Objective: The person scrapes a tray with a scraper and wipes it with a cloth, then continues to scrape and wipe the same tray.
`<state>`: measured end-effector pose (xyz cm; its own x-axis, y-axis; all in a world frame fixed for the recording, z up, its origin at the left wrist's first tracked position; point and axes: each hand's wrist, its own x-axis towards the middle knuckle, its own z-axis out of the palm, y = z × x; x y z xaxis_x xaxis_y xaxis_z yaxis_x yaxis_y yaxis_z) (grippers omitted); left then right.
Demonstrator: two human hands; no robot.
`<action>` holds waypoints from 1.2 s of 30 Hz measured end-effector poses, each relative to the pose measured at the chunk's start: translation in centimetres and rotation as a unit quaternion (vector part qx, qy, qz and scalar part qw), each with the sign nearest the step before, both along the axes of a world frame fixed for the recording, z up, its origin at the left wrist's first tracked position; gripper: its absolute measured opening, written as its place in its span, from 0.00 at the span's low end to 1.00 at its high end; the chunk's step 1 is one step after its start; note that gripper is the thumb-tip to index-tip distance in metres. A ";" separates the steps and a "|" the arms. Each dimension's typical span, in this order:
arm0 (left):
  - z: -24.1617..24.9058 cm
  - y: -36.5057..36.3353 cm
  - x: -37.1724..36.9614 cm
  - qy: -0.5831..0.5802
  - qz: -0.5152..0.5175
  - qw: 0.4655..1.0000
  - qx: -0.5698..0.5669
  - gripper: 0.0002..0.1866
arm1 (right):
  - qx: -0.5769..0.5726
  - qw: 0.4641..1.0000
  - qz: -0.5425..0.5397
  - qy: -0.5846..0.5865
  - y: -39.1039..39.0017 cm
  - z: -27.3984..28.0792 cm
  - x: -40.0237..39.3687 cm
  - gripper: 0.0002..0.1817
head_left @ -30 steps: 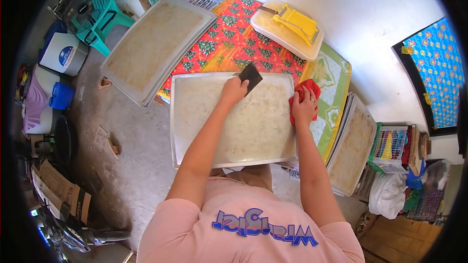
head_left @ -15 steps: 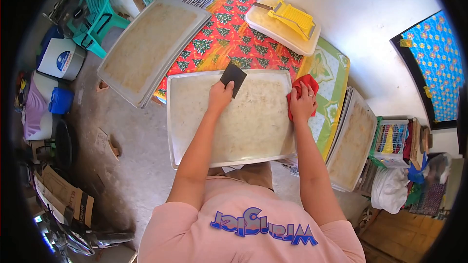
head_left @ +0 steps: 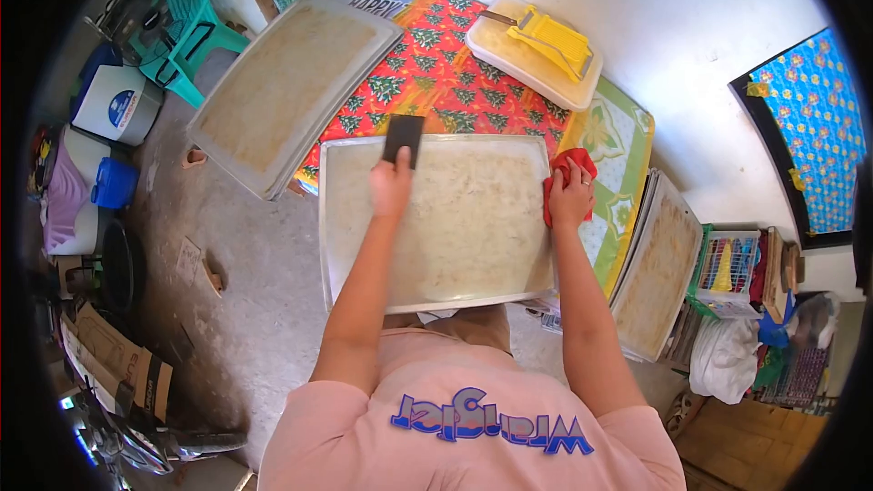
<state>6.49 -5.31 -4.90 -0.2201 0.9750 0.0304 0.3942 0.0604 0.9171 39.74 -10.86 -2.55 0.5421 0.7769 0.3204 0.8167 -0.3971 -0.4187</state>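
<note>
A shallow metal tray point(head_left: 473, 227) with a pale, stained surface lies in front of me, its far part over the table. My left hand point(head_left: 392, 186) grips a dark, flat rectangular scraper point(head_left: 404, 138) near the tray's far-left edge. The scraper's far end reaches past the rim. At the tray's right edge, my right hand point(head_left: 571, 198) is closed on a red cloth point(head_left: 582, 164), with the bunched fabric showing around the fingers.
Stacked trays point(head_left: 296, 91) stand at the left, more trays point(head_left: 659, 264) at the right. A white tub point(head_left: 491, 44) with a yellow slicer-like tool point(head_left: 550, 41) sits on the Christmas-patterned tablecloth point(head_left: 436, 64). A green chair point(head_left: 186, 36) stands far left.
My left hand has moved left with the scraper, which now points more straight away from me. The right hand stays on the cloth at the tray's edge. The view has shifted slightly.
</note>
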 end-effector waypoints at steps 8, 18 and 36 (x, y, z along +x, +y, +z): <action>0.9 0.1 -1.1 -0.214 0.087 0.971 0.066 0.19 | 0.084 0.982 0.161 -0.047 1.3 2.3 -3.9 0.17; 0.7 -0.2 -1.3 -0.249 0.096 0.961 0.077 0.21 | -0.067 0.955 0.277 -0.088 4.6 1.2 -16.0 0.19; -1.4 0.5 -0.9 -0.113 0.055 0.988 0.085 0.28 | -0.017 0.985 0.141 -0.101 0.9 0.0 -1.7 0.20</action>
<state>5.61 -4.84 -6.33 -0.3449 0.9295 0.1302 0.1775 -0.0716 0.9815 38.02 -9.92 -2.52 0.2314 0.8991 0.3717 0.9618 -0.1540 -0.2264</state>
